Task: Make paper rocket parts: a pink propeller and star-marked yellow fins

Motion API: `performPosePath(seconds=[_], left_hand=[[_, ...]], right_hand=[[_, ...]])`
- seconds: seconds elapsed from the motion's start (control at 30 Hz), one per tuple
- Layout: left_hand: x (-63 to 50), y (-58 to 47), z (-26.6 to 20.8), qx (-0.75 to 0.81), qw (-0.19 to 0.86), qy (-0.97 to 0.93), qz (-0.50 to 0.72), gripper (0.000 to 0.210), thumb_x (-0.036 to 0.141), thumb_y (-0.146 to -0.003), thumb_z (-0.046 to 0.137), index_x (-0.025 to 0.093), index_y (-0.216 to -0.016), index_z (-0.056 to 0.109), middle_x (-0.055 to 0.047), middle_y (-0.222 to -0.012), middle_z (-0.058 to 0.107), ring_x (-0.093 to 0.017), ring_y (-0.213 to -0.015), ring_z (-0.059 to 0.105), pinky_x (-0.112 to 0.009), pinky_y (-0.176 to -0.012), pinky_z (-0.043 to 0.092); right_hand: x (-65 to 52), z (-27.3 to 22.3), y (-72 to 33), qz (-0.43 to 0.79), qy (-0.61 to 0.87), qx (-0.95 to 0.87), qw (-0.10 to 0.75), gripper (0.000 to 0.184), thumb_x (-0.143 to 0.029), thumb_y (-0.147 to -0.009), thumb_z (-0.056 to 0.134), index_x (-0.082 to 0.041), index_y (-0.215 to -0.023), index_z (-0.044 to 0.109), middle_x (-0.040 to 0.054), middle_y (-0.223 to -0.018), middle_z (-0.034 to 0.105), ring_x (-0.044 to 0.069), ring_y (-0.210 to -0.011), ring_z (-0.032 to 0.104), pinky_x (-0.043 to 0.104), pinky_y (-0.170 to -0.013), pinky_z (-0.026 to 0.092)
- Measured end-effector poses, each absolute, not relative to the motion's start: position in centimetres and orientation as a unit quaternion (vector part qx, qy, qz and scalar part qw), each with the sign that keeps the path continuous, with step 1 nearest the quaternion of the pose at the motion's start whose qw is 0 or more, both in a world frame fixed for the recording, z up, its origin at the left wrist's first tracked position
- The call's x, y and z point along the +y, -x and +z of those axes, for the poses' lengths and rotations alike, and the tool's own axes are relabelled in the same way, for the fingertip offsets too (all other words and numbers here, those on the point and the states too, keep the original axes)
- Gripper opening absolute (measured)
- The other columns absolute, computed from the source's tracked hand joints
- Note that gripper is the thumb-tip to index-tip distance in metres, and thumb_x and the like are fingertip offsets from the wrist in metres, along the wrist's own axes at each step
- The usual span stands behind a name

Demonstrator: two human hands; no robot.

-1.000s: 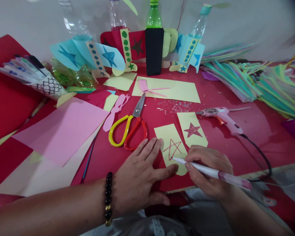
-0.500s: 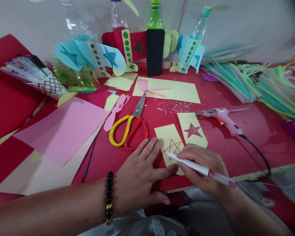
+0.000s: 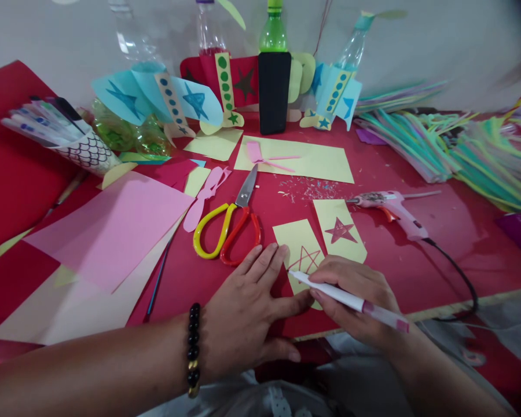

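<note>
My right hand (image 3: 360, 301) grips a white marker pen (image 3: 341, 294) with a pinkish-red end. Its tip is at the left edge of a pale yellow paper piece (image 3: 293, 236), which bears a star outline (image 3: 306, 259) in reddish-brown lines. Flat and open, my left hand (image 3: 247, 310) lies with its fingers at that paper's left and lower edge. To the right, a second yellow piece (image 3: 356, 249) carries a filled-in star (image 3: 341, 230). Scissors (image 3: 237, 217) with one yellow and one red handle rest just beyond my left fingertips.
A pink glue gun (image 3: 391, 208) with a black cord lies at right. Pink paper sheets (image 3: 113, 226) and a pen holder (image 3: 89, 152) are at left. A black phone (image 3: 274, 92) stands among decorated bottles (image 3: 211, 35) at the back. Pipe cleaners (image 3: 473, 150) are piled at far right.
The marker has shifted slightly left and down, its tip going from the star's left point to the paper's left edge. My right hand moved with it; my left hand stayed put.
</note>
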State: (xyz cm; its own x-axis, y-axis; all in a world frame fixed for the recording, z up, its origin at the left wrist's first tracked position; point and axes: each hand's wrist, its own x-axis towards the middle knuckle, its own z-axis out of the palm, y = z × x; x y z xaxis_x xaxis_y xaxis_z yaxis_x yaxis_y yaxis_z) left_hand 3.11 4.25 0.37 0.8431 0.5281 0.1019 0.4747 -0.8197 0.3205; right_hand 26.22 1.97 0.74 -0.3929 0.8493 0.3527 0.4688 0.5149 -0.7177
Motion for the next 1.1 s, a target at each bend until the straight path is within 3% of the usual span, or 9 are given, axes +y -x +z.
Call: performPosePath(seconds=[0.7, 1.1], left_hand=[[4.2, -2.9, 0.5, 0.267, 0.169, -0.947, 0.062, 0.073, 0.078, -0.082, 0.037, 0.041, -0.145, 0.036, -0.015, -0.160, 0.006, -0.041, -0.146, 0.015, -0.060, -0.114, 0.021], [4.2, -3.0, 0.5, 0.269, 0.174, -0.946, 0.056, 0.072, 0.078, -0.082, 0.038, 0.042, -0.145, 0.036, -0.014, -0.160, 0.006, -0.040, -0.146, 0.013, -0.059, -0.115, 0.020]], right_hand=[[1.1, 0.7, -27.4, 0.163, 0.488, -0.743, 0.428, 0.021, -0.003, -0.073, 0.064, -0.019, -0.084, 0.058, 0.0010, -0.070, 0.060, 0.014, -0.061, 0.057, 0.029, -0.056, 0.044], [0.7, 1.2, -27.7, 0.103, 0.524, -0.731, 0.425, 0.014, -0.006, -0.075, 0.063, -0.019, -0.076, 0.056, -0.0018, -0.064, 0.056, 0.010, -0.055, 0.052, 0.024, -0.052, 0.041]])
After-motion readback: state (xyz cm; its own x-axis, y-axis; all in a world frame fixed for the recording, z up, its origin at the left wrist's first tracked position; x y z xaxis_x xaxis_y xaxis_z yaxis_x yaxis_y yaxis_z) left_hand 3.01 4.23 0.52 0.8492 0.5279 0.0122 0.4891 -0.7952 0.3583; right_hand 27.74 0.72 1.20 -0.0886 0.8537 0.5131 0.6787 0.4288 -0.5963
